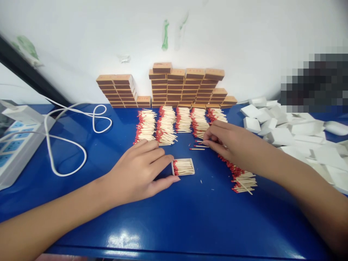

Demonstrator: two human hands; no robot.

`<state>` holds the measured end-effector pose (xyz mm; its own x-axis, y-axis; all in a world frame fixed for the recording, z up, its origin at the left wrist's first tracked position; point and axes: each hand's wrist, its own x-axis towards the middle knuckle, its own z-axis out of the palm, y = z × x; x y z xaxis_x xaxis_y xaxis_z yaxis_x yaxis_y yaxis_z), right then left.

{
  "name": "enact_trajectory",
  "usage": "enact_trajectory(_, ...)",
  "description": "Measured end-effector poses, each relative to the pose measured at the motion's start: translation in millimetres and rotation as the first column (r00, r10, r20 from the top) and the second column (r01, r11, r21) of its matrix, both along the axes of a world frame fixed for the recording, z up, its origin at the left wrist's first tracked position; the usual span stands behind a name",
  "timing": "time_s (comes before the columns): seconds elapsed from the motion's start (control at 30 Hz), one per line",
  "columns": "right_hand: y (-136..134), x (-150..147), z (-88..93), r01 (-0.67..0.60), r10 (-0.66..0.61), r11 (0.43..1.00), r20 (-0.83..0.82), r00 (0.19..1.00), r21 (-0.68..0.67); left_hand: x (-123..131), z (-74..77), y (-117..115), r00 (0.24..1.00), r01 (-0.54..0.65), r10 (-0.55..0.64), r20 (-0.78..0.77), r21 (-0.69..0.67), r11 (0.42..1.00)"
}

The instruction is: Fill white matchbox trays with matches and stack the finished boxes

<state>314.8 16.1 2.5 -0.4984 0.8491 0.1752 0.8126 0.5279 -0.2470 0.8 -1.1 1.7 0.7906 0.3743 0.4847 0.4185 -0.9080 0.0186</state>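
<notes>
A small white matchbox tray [183,167], partly filled with red-tipped matches, lies on the blue table [174,217]. My left hand [141,170] rests beside it, fingers and thumb curled round its left end, steadying it. My right hand [225,139] reaches into the rows of loose matches [168,125], fingertips pinched together on a few matches at the edge of the pile. A few stray matches [197,148] lie just left of those fingertips. Another heap of matches [241,177] runs under my right forearm.
Stacks of brown closed matchboxes [185,88] line the white wall. A pile of empty white trays [293,134] fills the right side. A white power strip [16,141] and its looping cable [67,145] sit at the left.
</notes>
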Motion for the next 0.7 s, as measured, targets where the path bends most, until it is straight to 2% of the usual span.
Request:
enact_trajectory(0.27,-7,-4,7.6,-0.019,0.017,0.999,-0.043,0.999,-0.034,0,-0.5,0,1.000,-0.002,0.002,-0.008,-0.002,1.000)
enact_trajectory(0.4,-10,-11,4.7,-0.042,0.039,0.997,-0.043,0.998,-0.067,1,0.3,0,1.000,-0.003,0.003,-0.008,-0.006,1.000)
enact_trajectory(0.6,-11,-11,-0.4,-0.020,0.020,1.000,-0.026,0.999,-0.013,1,-0.3,0,1.000,-0.004,0.004,-0.016,-0.007,1.000)
enact_trajectory(0.7,-10,-10,-0.2,-0.029,0.028,0.999,-0.020,0.999,-0.034,0,-0.6,0,1.000,-0.011,0.010,-0.025,-0.008,1.000)
